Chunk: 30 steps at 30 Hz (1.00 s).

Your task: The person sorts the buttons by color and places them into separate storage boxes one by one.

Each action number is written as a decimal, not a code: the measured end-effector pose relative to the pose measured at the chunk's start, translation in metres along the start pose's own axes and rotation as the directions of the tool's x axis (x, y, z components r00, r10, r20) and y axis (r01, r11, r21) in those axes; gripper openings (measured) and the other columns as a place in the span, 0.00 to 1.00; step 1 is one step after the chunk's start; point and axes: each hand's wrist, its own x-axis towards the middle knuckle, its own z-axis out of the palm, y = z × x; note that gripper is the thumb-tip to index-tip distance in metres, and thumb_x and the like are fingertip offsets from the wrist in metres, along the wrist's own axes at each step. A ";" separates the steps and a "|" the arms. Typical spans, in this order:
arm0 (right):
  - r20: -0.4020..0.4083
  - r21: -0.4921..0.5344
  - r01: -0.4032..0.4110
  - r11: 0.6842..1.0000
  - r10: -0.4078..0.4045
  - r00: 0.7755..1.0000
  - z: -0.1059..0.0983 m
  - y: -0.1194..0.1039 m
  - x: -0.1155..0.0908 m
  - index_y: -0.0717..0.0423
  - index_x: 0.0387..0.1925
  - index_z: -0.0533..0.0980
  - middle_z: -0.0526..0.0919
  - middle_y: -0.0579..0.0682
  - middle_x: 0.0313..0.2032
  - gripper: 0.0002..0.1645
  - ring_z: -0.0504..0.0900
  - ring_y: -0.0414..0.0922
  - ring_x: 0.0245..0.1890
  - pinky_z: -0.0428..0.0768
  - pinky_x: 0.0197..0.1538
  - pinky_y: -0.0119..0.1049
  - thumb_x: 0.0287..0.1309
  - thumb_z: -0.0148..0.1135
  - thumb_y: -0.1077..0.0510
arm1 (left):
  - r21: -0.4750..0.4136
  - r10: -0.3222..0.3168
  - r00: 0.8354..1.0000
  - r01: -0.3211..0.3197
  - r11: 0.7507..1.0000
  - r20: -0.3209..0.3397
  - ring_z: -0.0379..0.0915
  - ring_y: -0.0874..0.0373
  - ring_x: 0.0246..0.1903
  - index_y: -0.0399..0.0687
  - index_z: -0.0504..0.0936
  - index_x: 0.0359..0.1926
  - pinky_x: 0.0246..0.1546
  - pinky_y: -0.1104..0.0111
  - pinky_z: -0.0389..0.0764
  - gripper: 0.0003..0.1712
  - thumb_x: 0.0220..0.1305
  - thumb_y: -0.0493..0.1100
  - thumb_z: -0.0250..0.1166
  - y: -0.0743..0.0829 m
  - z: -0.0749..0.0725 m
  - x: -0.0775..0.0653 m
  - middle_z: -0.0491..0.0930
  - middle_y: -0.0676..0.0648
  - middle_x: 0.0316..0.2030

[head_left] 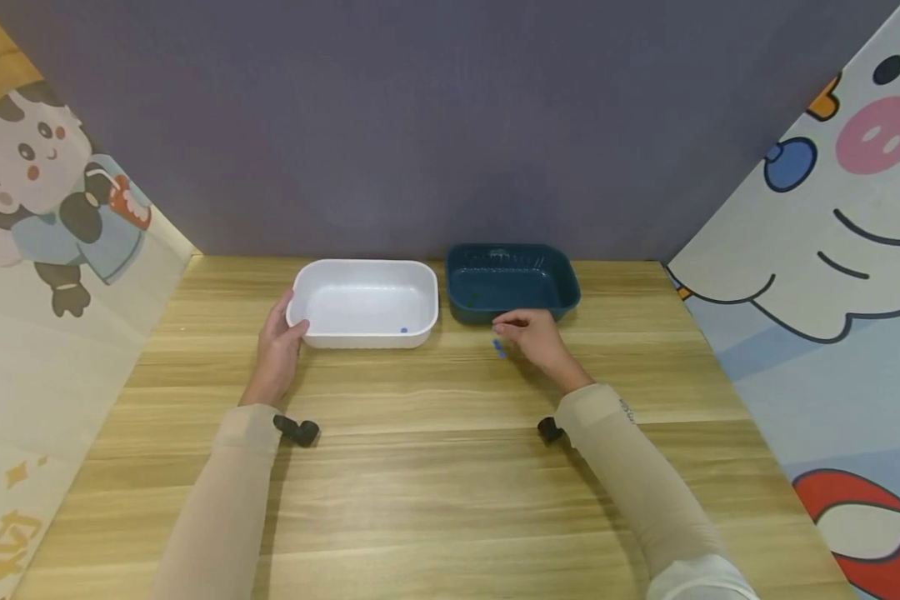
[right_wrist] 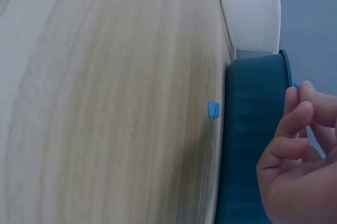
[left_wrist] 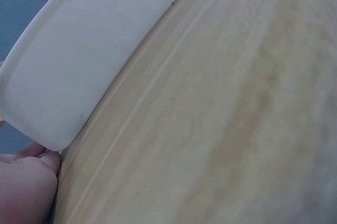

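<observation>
My left hand (head_left: pixel 276 350) grips the near left corner of a white plastic basin (head_left: pixel 371 340), thumb at the front and fingers along the side. Inside that basin, near its front right, lies a small blue piece (head_left: pixel 404 331). My right hand (head_left: pixel 536 340) is at the front rim of a dark teal basin (head_left: pixel 465 316). Its thumb and forefinger pinch a tiny blue piece (right_wrist: pixel 296 84), mostly hidden by the fingertips. Small blue pieces (right_wrist: pixel 213 109) lie on the table just in front of the teal basin. Small green bits (head_left: pixel 472 298) show inside the teal basin.
Both basins stand side by side on the wood-grain table (head_left: pixel 420 483), close to a grey back panel (head_left: pixel 435 125). Cartoon-printed panels flank the table on the left (head_left: pixel 45 350) and the right (head_left: pixel 810 375).
</observation>
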 end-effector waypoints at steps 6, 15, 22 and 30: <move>0.007 0.026 0.010 1.000 -0.010 1.000 0.001 0.000 0.000 0.65 0.47 0.85 0.86 0.55 0.34 0.15 0.76 0.57 0.31 0.67 0.20 0.30 0.65 0.68 0.58 | -0.001 -0.006 1.000 0.006 1.000 -0.003 0.37 0.49 0.78 0.41 0.44 0.80 0.74 0.65 0.54 0.40 0.72 0.24 0.46 0.000 0.000 0.002 0.40 0.43 0.80; -0.008 0.071 0.052 0.996 -0.051 0.999 0.004 -0.001 0.001 0.66 0.43 0.85 0.87 0.55 0.36 0.11 0.79 0.65 0.36 0.81 0.35 0.48 0.63 0.69 0.62 | 0.000 -0.008 1.000 0.008 1.000 0.001 0.39 0.48 0.78 0.42 0.45 0.80 0.74 0.64 0.55 0.40 0.72 0.24 0.46 -0.001 -0.001 0.001 0.40 0.42 0.80; -0.021 0.080 0.077 0.994 -0.076 0.997 0.006 -0.003 0.001 0.66 0.42 0.85 0.87 0.54 0.35 0.09 0.79 0.67 0.36 0.82 0.37 0.52 0.62 0.69 0.63 | 0.002 -0.009 1.000 0.009 1.000 0.005 0.38 0.48 0.78 0.43 0.45 0.80 0.74 0.63 0.54 0.40 0.72 0.24 0.46 -0.001 -0.001 0.002 0.39 0.42 0.80; -0.014 0.102 0.084 0.991 -0.083 0.996 0.011 -0.009 0.002 0.66 0.41 0.86 0.84 0.67 0.35 0.09 0.75 0.60 0.29 0.73 0.26 0.37 0.62 0.69 0.62 | -0.001 -0.006 1.000 0.006 1.000 0.006 0.38 0.47 0.78 0.42 0.45 0.80 0.75 0.62 0.53 0.40 0.72 0.24 0.46 -0.002 0.000 0.002 0.39 0.42 0.80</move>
